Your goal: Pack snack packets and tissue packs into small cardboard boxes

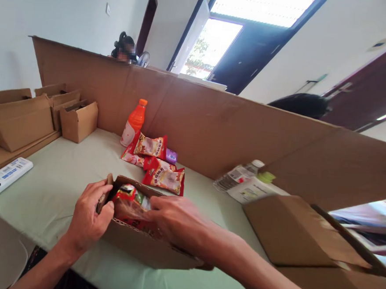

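Note:
An open cardboard box stands near the front of the table. My left hand is closed around its left edge, thumb in front and fingers behind. My right hand reaches into the box from the right, fingers closed on the end of a shiny red and green snack packet. Part of that packet and of my right fingers is hidden or smeared by motion. Dark red printing shows inside the box below the packet. Just behind the box lie red snack bags with pale pictures on them.
An orange drink bottle and a purple pack stand near the cardboard partition. Clear bottles lie tilted at the right, beside large cardboard boxes. Small boxes and a white device are left. A person is beyond.

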Demonstrator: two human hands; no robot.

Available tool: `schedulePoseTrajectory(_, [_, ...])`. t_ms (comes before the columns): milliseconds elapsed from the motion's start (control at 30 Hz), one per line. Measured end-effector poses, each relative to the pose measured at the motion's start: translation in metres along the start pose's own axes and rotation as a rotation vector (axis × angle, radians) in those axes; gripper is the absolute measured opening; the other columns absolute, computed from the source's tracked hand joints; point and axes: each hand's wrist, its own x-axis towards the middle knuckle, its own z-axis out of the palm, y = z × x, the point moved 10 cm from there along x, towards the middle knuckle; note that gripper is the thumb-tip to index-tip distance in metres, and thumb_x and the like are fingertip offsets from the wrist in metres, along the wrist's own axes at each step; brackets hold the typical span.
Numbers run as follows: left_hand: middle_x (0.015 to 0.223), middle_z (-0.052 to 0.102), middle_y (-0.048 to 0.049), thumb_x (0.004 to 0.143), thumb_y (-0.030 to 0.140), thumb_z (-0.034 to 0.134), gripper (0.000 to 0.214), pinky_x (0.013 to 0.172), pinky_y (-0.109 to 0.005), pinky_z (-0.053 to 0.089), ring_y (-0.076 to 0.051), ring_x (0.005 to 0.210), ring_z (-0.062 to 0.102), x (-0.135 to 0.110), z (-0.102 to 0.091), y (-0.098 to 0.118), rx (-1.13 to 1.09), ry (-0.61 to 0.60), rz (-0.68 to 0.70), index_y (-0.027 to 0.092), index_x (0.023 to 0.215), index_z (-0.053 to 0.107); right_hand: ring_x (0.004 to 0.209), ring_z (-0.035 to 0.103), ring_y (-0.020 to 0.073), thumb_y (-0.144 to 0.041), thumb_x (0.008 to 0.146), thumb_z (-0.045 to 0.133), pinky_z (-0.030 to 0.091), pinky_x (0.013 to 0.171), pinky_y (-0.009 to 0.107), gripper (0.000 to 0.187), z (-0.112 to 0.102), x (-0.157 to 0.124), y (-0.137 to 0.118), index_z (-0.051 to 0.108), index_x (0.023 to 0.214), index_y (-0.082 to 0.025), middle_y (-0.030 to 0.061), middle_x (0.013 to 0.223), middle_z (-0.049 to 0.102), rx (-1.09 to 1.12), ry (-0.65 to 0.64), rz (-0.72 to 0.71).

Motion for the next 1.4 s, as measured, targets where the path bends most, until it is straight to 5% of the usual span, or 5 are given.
schedulePoseTrajectory(167, [0.117, 0.072, -0.0140, 0.089, 0.021, 0.049, 0.031, 0.097, -0.042, 0.057, -0.025, 0.112, 0.068, -0.001, 0.004, 0.012, 0.025, -0.028, 0.063, 0.015, 0.111, 0.070, 0.059, 0.058, 0.0146, -0.007, 0.090, 0.054, 0.030, 0.052, 0.028, 0.025, 0.050, 0.032, -0.012, 0.077, 0.087, -0.016, 0.0064, 0.078, 0.073, 0.051, -0.279, -0.074])
schedulePoseTrajectory(533, [0.135, 0.058, -0.0078, 0.097, 0.030, 0.051, 0.038, 0.108, -0.032, 0.048, -0.021, 0.126, 0.056, -0.012, 0.002, 0.015, -0.063, -0.116, 0.174, 0.024, 0.134, 0.054, 0.098, 0.070, 0.0259, -0.047, 0.093, 0.062, 0.055, 0.088, 0.040, 0.037, -0.024, -0.085, 0.046, 0.069, 0.124, -0.027, 0.0086, 0.109, 0.075, 0.390, 0.172, 0.263])
schedulePoseTrajectory(767, [0.119, 0.067, -0.0078, 0.094, 0.030, 0.056, 0.044, 0.099, -0.030, 0.054, -0.019, 0.111, 0.066, -0.009, 0.018, 0.023, 0.084, -0.134, 0.239, 0.021, 0.136, 0.048, 0.107, 0.068, 0.0315, -0.051, 0.076, 0.079, 0.026, 0.120, 0.057, 0.049, 0.007, -0.071, 0.024, 0.071, 0.115, -0.022, 0.0118, 0.110, 0.074, 0.359, 0.070, 0.290])
schedulePoseTrajectory(1100, [0.108, 0.074, -0.0055, 0.097, 0.040, 0.052, 0.055, 0.096, -0.037, 0.057, -0.021, 0.104, 0.072, -0.009, 0.026, 0.012, 0.137, -0.232, 0.173, 0.025, 0.147, 0.035, 0.114, 0.063, 0.0233, -0.040, 0.094, 0.062, 0.035, 0.112, 0.042, 0.036, -0.027, -0.122, 0.037, 0.058, 0.125, -0.021, 0.0098, 0.124, 0.069, 0.235, 0.584, 0.228])
schedulePoseTrajectory(1400, [0.107, 0.074, -0.0045, 0.094, 0.039, 0.055, 0.058, 0.085, -0.032, 0.060, -0.020, 0.100, 0.072, -0.007, 0.032, -0.001, 0.103, -0.202, 0.001, 0.025, 0.148, 0.038, 0.100, 0.067, 0.0246, -0.042, 0.097, 0.055, 0.054, 0.086, 0.039, 0.049, 0.024, -0.128, 0.036, 0.047, 0.139, -0.017, 0.0120, 0.114, 0.071, 0.346, 0.659, 0.404])
